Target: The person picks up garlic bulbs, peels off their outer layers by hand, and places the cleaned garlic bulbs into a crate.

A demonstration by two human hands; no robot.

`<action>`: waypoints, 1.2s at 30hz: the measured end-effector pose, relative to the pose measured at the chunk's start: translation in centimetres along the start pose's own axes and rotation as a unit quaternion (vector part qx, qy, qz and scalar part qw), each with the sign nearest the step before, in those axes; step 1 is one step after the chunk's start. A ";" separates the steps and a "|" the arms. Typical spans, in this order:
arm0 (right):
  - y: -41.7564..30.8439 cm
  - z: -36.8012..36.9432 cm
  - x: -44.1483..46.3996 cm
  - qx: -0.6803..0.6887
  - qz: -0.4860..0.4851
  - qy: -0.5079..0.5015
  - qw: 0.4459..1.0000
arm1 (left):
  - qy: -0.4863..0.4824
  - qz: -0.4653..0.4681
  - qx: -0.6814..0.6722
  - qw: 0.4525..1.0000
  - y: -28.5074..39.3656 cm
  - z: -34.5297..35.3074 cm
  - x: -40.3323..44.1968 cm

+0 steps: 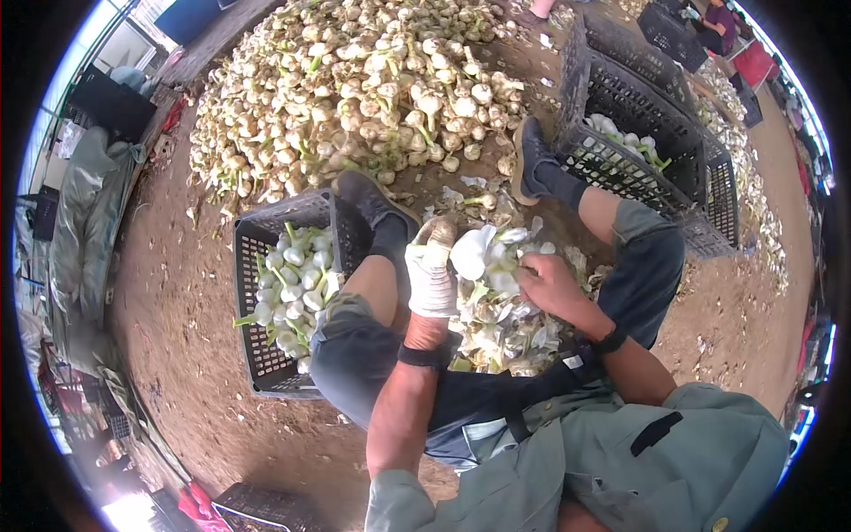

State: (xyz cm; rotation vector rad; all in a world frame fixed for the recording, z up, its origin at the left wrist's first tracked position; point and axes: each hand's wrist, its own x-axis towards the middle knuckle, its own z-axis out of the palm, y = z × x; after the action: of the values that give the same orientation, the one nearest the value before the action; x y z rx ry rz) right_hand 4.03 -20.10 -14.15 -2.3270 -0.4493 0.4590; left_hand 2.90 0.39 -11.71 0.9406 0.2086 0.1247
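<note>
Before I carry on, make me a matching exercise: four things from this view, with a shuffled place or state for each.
Things
1. Left hand
2. Right hand
3. Garlic heap
4. Black crate beside the left leg

Places and states
A. Piled on the ground
B. In a white glove
C. Containing pale bulbs
D. Ungloved

Pairs: 1-B; 2-D; 3-A; 4-C

A: Identify the site.
B: Agricultural shed for handling garlic.
A: List the indicators.
B: Bare soil floor; large heap of garlic bulbs; ventilated plastic crate holding white bulbs; scattered papery skins; draped sheeting along the left side; another person seated in the background.
</note>
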 end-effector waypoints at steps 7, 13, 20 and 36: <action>-5.1 -3.2 0.2 0.241 0.020 -0.006 0.970 | 0.022 0.031 0.070 0.997 -1.5 0.5 0.0; -0.6 1.3 2.3 0.214 -0.082 0.102 0.968 | 0.015 0.049 0.063 0.997 -1.7 0.7 -0.2; 1.5 3.2 -1.1 0.425 0.136 -0.129 0.886 | 0.075 0.027 0.092 0.993 -1.2 0.0 0.4; 0.4 3.1 1.5 0.569 0.198 -0.099 0.792 | 0.231 0.036 0.023 0.972 -0.2 -1.1 1.3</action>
State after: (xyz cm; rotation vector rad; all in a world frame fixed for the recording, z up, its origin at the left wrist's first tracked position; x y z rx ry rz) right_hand 4.04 -17.93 -16.80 -1.1576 0.2341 0.8757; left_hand 3.91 1.42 -12.68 0.9557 0.6109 0.4083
